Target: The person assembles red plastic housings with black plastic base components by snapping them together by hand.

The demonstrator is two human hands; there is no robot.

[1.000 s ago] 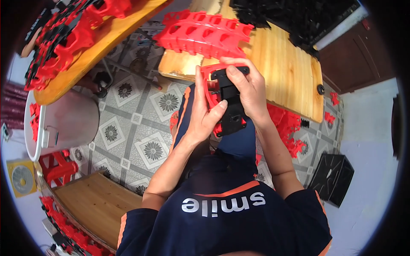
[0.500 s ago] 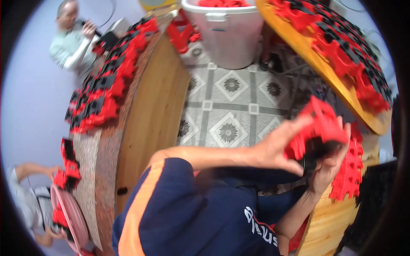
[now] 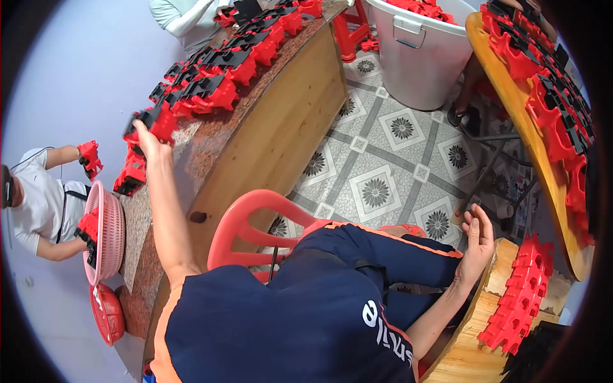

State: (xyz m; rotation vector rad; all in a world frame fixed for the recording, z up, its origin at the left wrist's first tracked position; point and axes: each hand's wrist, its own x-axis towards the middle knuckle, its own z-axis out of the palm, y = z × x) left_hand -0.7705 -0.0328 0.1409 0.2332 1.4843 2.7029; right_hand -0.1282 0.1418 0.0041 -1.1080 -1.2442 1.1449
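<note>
My left arm stretches out to the far left, where my left hand (image 3: 152, 142) grips a red-and-black molded plastic part (image 3: 165, 121) at the end of a row on the stone counter (image 3: 214, 143). Its fingertips lie against the black side; the palm hides some of the part. Just below it sits another red-and-black part (image 3: 131, 173). My right hand (image 3: 477, 242) is raised on the right with loosely bent fingers apart, nothing visible in it. Nearest to it, a stack of red plastic parts (image 3: 518, 290) lies on a wooden surface (image 3: 469, 348).
A red plastic chair (image 3: 237, 220) stands against the counter. Farther back are a large grey bin (image 3: 418, 60) of red parts and a curved wooden table (image 3: 520, 121) lined with parts. At left, a co-worker (image 3: 48, 204) holds parts beside a pink basket (image 3: 108, 236). Another person stands behind the counter.
The red-and-black part has gone from between both hands to the counter in my left hand. My right hand has let go and stays on the right. The view has turned left.
</note>
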